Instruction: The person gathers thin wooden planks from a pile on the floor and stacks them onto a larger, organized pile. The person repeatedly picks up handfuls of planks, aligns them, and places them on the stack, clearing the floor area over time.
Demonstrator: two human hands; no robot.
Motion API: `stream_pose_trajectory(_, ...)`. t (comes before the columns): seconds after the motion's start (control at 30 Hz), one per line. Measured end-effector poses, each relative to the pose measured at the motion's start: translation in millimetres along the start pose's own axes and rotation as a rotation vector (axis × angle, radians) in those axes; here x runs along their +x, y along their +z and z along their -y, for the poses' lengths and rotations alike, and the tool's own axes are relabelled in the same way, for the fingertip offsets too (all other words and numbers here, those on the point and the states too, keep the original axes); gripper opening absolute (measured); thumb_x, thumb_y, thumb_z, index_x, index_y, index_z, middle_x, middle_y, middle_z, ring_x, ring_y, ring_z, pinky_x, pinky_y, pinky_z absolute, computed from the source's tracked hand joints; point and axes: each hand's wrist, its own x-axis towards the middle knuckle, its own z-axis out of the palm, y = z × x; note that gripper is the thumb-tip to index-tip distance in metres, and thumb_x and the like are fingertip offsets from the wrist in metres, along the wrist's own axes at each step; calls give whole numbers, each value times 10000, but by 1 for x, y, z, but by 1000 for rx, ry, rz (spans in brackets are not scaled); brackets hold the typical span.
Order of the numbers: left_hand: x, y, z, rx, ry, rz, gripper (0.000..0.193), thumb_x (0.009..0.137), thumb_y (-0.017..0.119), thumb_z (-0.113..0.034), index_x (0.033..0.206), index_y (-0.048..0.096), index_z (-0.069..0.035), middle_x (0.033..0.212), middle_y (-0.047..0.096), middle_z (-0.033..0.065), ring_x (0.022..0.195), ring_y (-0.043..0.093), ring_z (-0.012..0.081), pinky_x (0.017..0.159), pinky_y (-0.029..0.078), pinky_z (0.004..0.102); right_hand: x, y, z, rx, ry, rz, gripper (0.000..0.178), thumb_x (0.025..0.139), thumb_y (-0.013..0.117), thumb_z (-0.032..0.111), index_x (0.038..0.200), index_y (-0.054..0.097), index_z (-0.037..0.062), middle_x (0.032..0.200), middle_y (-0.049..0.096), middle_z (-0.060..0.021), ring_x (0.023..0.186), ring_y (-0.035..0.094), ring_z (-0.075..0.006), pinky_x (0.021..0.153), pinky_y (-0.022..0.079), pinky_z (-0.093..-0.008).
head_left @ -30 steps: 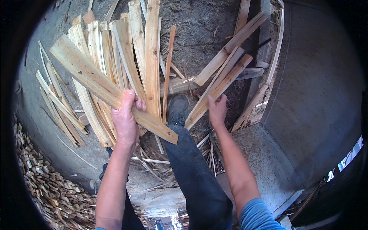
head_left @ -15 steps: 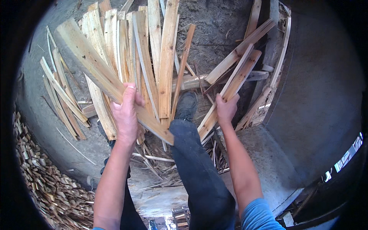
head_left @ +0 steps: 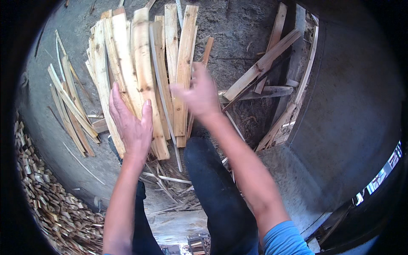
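Over a fanned row of long, pale wooden boards (head_left: 146,70) lying on the ground, my left hand (head_left: 132,125) is open, its thumb and fingers apart. The fingers hover over or rest on the boards, and I cannot tell if they touch. My right hand (head_left: 199,95), blurred by motion, is also open and holds nothing. It is beside a knotty board (head_left: 185,55) at the row's right side, and its thumb points left. A narrow brown strip (head_left: 208,49) shows partly behind the right hand.
Thin strips (head_left: 70,106) lie on the ground to the left. A big heap of short wood pieces (head_left: 55,204) fills the lower left. Loose boards (head_left: 261,66) lie at the upper right beside a large dark panel (head_left: 348,102). My trouser leg (head_left: 214,187) is below the row.
The board in my left hand and the pieces in my right hand are let go. My right hand has moved left to the row. A board now lies on the row's middle.
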Motion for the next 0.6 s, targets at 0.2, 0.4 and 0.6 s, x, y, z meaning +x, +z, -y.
stream_pose_trajectory(0.2, -34, 38, -17, -163, 245, 152, 703, 862, 666, -87, 1470, 323, -5, 1440, 410, 216, 1379, 382, 348, 1189, 282, 430, 27, -110, -139, -448, 524, -303, 732, 735, 753, 582, 1080, 602, -46, 1020, 684, -257, 994, 659, -402, 919, 488, -446)
stream_pose_trajectory(0.4, -64, 77, -67, -355, 204, 420, 651, 836, 675, -46, 1416, 385, 9, 1325, 492, 236, 1259, 495, 362, 1092, 396, 431, 20, -73, -190, -256, 534, -561, 656, 771, 806, 456, 1086, 541, -55, 899, 674, -171, 698, 676, -288, 654, 562, -372)
stream_pose_trajectory(0.6, -65, 77, -79, -422, 154, 486, 533, 848, 686, -67, 1330, 478, 26, 1192, 570, 214, 1123, 571, 363, 1003, 444, 402, 3, -73, -202, 494, 777, -397, 390, 854, 753, 324, 710, 568, 12, 608, 559, -41, 602, 550, -170, 618, 486, -363)
